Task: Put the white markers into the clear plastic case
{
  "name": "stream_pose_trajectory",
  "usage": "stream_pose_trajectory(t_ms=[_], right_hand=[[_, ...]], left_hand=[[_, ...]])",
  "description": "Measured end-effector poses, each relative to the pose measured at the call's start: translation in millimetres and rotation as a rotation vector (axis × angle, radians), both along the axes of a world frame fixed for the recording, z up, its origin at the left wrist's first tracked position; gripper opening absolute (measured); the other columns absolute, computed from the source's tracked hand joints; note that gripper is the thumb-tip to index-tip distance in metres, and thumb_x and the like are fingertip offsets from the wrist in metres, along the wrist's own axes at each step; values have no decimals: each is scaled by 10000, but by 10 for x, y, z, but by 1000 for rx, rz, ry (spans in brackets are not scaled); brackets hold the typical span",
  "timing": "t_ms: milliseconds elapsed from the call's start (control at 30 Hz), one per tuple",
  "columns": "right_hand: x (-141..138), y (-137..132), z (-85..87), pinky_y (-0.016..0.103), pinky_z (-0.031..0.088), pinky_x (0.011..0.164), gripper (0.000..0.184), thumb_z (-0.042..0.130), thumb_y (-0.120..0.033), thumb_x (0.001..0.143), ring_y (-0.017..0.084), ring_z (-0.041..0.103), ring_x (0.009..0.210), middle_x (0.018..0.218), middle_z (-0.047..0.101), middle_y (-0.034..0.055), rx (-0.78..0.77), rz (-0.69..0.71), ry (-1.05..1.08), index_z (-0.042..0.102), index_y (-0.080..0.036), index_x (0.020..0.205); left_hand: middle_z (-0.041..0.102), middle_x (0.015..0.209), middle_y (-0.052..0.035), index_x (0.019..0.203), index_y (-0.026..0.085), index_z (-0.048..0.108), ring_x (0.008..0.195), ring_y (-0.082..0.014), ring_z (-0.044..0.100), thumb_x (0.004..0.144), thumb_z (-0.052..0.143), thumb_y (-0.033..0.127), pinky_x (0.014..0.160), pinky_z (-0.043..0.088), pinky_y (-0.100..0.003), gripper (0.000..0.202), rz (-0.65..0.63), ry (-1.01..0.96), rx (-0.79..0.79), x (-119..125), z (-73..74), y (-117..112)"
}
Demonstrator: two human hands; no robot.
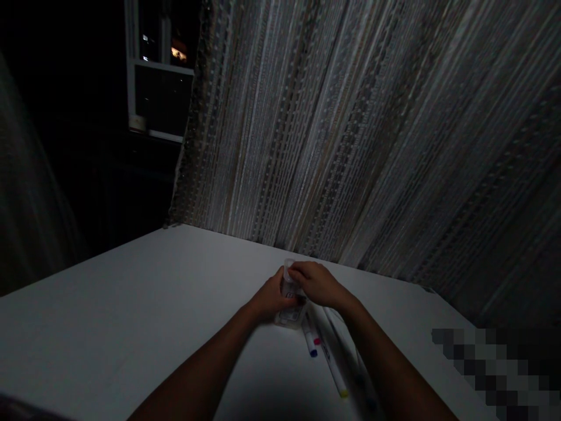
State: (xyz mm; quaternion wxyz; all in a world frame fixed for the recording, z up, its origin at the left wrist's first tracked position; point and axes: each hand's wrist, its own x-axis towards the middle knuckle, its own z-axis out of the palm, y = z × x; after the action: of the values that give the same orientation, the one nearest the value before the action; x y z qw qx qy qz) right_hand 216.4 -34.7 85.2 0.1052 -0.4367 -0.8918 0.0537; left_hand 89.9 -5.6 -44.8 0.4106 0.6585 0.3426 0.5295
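The left hand (274, 296) is closed around the body of a clear plastic bottle (288, 317) and the right hand (317, 284) curls over its top, so both grip it firmly above the white table (109, 304), just beside some colour markers (310, 342) lying there

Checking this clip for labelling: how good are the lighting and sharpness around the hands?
Head view: dim, left hand and right hand dark but fairly sharp; shadow on the white table between the forearms; pixelated block over the lower right corner.
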Motion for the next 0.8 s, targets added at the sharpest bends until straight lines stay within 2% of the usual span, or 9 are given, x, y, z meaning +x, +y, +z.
stream_pose_trajectory(t_ms=[233, 300, 367, 433, 500, 567, 667, 733, 800], right_hand=[[28, 20, -87, 254, 385, 663, 245, 422, -225, 893, 160, 593, 742, 803, 679, 55, 44, 57, 87, 644, -171, 804], [77, 21, -133, 258, 416, 672, 207, 445, -250, 875, 159, 599, 740, 817, 681, 50, 78, 116, 245, 638, -180, 847], [168, 54, -199, 270, 452, 707, 202, 459, -281, 859, 165, 614, 792, 891, 683, 58, 153, 153, 492, 625, -185, 922], [295, 129, -312, 294, 478, 741, 227, 453, -312, 851, 181, 622, 844, 933, 677, 73, 257, 106, 722, 612, -183, 948], [432, 241, -494, 312, 492, 729, 226, 449, -326, 836, 195, 628, 822, 881, 679, 77, 327, -18, 830, 612, -183, 898], [546, 360, -735, 318, 497, 704, 213, 448, -304, 807, 202, 631, 774, 830, 679, 82, 325, -129, 819, 613, -178, 855], [646, 464, -1083, 329, 485, 714, 232, 425, -248, 788, 211, 626, 764, 825, 681, 101, 300, -263, 688, 629, -159, 852], [679, 461, -1225, 318, 473, 725, 247, 420, -213, 790, 209, 623, 780, 840, 682, 107, 259, -307, 600, 642, -147, 876], [699, 422, -1282, 303, 462, 749, 258, 417, -179, 799, 199, 620, 806, 866, 685, 102, 232, -327, 537, 648, -148, 910]], left_hand=[[621, 1142, -94, 1216, 158, 463, 1050, -258, 588, 558, 805, 268, 905, 466, -365, 750, 8, 8, 22, 5, -20, 23], [627, 1132, -99, 1199, 153, 466, 1048, -257, 594, 556, 817, 265, 902, 468, -362, 741, -9, -13, 15, 5, -7, 11], [639, 1114, -102, 1183, 153, 468, 1014, -250, 615, 565, 825, 280, 877, 478, -358, 725, -44, -37, -17, 4, 10, -13], [654, 1083, -100, 1162, 157, 473, 973, -238, 635, 570, 832, 301, 852, 488, -352, 706, -73, -63, -60, 4, 26, -40], [663, 1061, -99, 1127, 160, 486, 954, -227, 644, 565, 839, 313, 842, 491, -344, 681, -79, -82, -86, 6, 33, -56], [668, 1038, -96, 1092, 159, 495, 934, -219, 649, 558, 843, 316, 830, 496, -339, 657, -64, -98, -104, 10, 28, -54], [679, 992, -88, 1058, 155, 508, 889, -213, 659, 541, 850, 306, 801, 509, -334, 637, -59, -112, -137, 25, -1, -41], [687, 959, -81, 1053, 154, 512, 852, -211, 667, 539, 848, 305, 775, 521, -336, 632, -65, -126, -167, 48, -14, -48], [696, 932, -71, 1048, 158, 513, 815, -211, 675, 545, 843, 312, 741, 533, -334, 621, -45, -134, -202, 81, -9, -72]])
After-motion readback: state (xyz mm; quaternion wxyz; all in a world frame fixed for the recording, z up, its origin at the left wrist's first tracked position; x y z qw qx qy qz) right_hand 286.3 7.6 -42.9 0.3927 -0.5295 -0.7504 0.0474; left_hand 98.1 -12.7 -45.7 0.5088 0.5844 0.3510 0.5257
